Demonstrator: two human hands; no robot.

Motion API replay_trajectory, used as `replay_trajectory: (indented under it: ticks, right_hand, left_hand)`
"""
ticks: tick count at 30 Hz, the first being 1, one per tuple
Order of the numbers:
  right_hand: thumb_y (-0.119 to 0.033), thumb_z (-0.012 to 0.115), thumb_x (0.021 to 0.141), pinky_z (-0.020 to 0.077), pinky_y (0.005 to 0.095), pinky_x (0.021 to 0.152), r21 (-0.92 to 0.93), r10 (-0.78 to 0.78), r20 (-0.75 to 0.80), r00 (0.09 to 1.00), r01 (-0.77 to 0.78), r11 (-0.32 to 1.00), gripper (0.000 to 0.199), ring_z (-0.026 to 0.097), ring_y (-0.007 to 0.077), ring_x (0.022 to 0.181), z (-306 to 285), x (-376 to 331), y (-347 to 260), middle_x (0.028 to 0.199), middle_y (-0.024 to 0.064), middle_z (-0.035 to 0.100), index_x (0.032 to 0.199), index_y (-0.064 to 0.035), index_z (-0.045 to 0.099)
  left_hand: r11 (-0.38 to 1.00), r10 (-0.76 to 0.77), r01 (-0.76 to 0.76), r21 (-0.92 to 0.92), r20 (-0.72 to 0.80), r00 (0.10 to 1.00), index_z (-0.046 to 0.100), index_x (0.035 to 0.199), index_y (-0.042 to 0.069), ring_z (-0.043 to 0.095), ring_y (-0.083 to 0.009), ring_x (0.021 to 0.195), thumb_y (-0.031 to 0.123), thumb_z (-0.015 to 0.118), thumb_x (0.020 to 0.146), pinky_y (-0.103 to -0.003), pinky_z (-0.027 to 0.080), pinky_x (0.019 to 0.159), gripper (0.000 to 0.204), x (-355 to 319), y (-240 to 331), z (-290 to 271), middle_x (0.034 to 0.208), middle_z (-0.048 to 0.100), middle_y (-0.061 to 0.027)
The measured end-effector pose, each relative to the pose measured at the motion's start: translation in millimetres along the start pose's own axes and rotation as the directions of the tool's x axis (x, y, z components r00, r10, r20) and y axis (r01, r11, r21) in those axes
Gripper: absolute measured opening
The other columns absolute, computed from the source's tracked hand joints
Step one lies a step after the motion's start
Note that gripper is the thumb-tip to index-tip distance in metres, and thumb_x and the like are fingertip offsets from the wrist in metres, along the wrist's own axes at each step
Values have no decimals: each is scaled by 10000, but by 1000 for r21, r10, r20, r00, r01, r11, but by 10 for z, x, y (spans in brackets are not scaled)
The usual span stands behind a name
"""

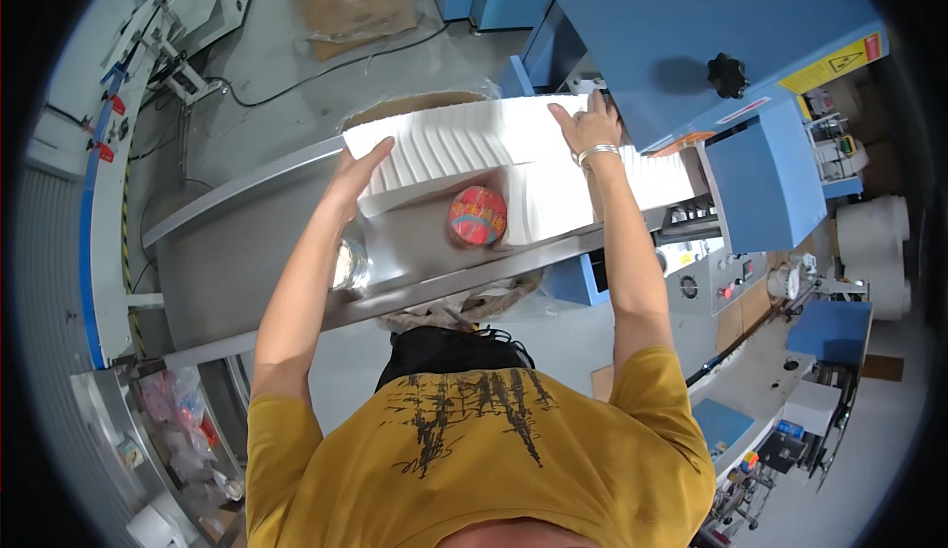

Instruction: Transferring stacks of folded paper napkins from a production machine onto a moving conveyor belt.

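A long row of white, thin, paper-like pieces with a ridged, wavy top (444, 153) lies along the far side of a metal trough (257, 242). My left hand (351, 181) is at the row's left end, its thumb along the top and its other fingers mostly hidden behind. Toward the right, my right hand (592, 135) rests on the white pieces with thumb and fingers apart, close to a blue machine. More white pieces (558, 202) lie nearer me, under my right forearm. A round red patterned object (478, 216) sits in the trough beside them. Near my left forearm is a shiny, clear round object (350, 264).
The blue machine (681, 64), with a black knob (727, 75), stands over the trough's right end. A lower blue housing (765, 183) adjoins it. A black cable (336, 72) crosses the floor beyond the trough. Plastic bags (183, 415) lie at lower left.
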State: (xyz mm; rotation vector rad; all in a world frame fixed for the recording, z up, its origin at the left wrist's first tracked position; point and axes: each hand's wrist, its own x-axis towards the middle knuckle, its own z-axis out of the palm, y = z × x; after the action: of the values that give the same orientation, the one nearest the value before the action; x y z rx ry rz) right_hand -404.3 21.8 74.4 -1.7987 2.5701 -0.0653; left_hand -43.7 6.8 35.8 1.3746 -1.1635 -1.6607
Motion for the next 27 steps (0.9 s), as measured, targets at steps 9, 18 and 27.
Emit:
replay_trajectory:
  ticks: [9,18,27]
  right_hand:
    - [-701,265,869,121,467,1116,-98,-94,29,995,97,990,842,113,372,1398,38,84,35,1508,146,230,984,9,702]
    - [-661,365,866,78,430,1123,-114,-58,14,998,59,992,746,48,319,1419,57,-87,-692,1492,90,293,1029,-12,695]
    - [-636,472,826,284,406,985,-2,-44,-143,989,44,999,644,310,279,1295,264,-633,-2166,1345,86,456,1022,-70,707]
  left_hand:
    - [979,-86,101,176,-90,992,258,1402,-16,345,-288,1316,448,719,748,-379,290,1059,925,79,113,175,1407,379,-180]
    - [997,-22,34,68,-169,985,318,1354,-59,424,-288,1248,376,779,703,-376,337,1028,909,109,-158,-198,1333,446,-198]
    - [983,1,-11,-183,-53,999,366,1341,-8,475,-247,1186,309,760,753,-360,395,971,775,-463,-165,-1671,1280,496,-139]
